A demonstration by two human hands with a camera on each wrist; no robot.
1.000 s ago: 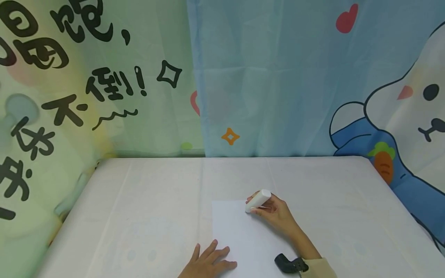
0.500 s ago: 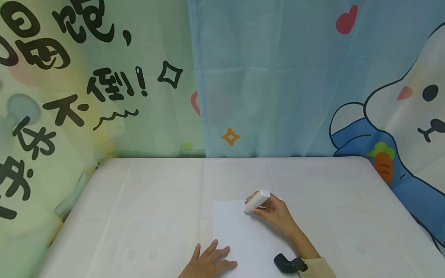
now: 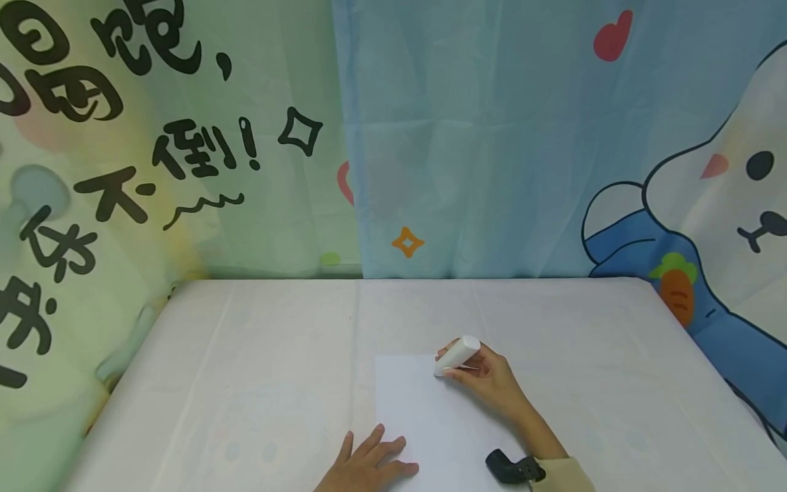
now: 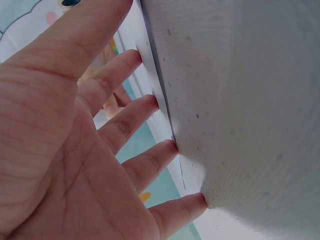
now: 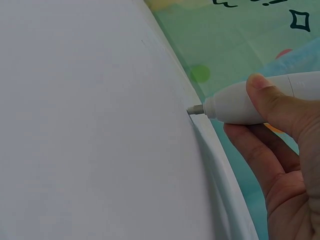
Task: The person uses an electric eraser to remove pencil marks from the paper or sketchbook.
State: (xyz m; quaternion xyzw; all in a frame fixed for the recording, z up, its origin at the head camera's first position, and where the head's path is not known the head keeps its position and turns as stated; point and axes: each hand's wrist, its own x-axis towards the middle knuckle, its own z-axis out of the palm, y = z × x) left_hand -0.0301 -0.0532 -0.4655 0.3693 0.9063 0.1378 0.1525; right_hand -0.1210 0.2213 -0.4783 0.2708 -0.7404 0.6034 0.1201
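A sheet of white paper [image 3: 402, 389] lies on the white-covered table. My right hand [image 3: 492, 384] pinches a thick white electric eraser [image 3: 460, 352] between thumb and fingers. In the right wrist view the narrow grey tip [image 5: 196, 109] of the electric eraser meets the paper near its far edge, with the body tilted. My left hand [image 3: 370, 463] rests with fingers spread at the paper's near left part. In the left wrist view its fingertips [image 4: 167, 146] press down along the sheet's edge, and small dark specks show on the white surface.
The white tablecloth [image 3: 277, 342] stretches around the paper, with faint creases. A black wrist-worn device [image 3: 515, 468] sits at the right cuff. Behind the table hang a blue printed curtain [image 3: 504, 150] and a green one [image 3: 289, 205] with dark lettering.
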